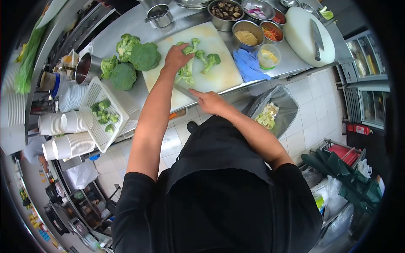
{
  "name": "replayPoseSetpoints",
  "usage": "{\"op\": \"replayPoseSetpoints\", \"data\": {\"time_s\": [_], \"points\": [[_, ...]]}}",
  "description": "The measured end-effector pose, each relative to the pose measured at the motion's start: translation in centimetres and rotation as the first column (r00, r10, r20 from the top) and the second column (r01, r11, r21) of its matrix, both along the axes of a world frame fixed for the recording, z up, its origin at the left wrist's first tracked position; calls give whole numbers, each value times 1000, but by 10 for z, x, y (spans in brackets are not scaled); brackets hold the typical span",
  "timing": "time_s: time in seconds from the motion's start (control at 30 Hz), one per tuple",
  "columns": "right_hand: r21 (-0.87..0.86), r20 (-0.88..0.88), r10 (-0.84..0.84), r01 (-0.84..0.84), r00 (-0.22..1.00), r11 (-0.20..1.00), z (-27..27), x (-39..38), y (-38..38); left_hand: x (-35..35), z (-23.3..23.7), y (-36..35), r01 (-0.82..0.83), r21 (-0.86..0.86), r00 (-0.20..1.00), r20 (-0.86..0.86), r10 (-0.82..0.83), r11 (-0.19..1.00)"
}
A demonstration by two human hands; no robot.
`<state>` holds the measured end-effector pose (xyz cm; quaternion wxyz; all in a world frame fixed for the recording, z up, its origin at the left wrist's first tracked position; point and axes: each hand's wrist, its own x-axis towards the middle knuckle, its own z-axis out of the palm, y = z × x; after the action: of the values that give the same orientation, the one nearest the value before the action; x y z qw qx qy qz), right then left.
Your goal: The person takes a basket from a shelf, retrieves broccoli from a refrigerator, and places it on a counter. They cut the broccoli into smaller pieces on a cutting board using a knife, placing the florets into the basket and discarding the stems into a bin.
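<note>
My left hand point(177, 57) is over the white cutting board point(211, 36), its fingers closed on a piece of broccoli. Loose broccoli florets point(211, 61) lie just right of it, and a cut broccoli stalk point(185, 74) lies below it. In my right hand point(211, 102), at the board's near edge, is a knife point(186, 92). Its blade points left toward the stalk, and the fist hides the handle. Several whole broccoli heads point(144, 56) sit together at the board's left edge.
A white basket point(120, 104) with cut florets stands at left. Bowls of mushrooms point(226, 10) and noodle-like shreds point(246, 38) line the back right, near a blue cloth point(249, 64). Another knife point(316, 40) rests on a round board point(297, 29). A lined bin point(283, 107) stands below the counter.
</note>
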<state>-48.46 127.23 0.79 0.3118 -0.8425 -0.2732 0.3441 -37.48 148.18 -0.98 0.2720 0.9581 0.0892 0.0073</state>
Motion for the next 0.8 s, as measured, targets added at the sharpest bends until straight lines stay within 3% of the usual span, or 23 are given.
{"op": "replayPoseSetpoints", "data": {"time_s": [0.07,0.17,0.23,0.3,0.33,0.43,0.5,0.67,0.8], "points": [[121,151,-91,73,984,990,-33,2,-19,8,-14,7,2,-85,997,79,5,996],[93,92,-150,142,984,986,-13,-1,-52,-12,-23,36,-67,-249,945,294,142,966],[65,101,-163,157,981,985,1,-6,-71,-48,-3,47,-109,-444,901,333,277,889],[44,135,-152,148,979,988,17,-14,-72,-83,14,56,-117,-647,893,264,365,754],[37,168,-139,135,976,990,26,-18,-70,-97,7,67,-91,-677,893,270,361,730],[31,268,-81,75,960,997,35,-27,-54,-120,-26,82,-96,-627,876,316,365,773],[22,311,-33,28,950,999,41,-30,-40,-124,-47,88,-182,-445,843,389,373,877],[49,360,11,-31,933,998,51,-35,-27,-132,-5,37,-372,-318,734,474,486,872],[27,314,23,-33,949,999,62,-34,-27,-130,-14,34,-359,-329,702,522,484,874]]}}
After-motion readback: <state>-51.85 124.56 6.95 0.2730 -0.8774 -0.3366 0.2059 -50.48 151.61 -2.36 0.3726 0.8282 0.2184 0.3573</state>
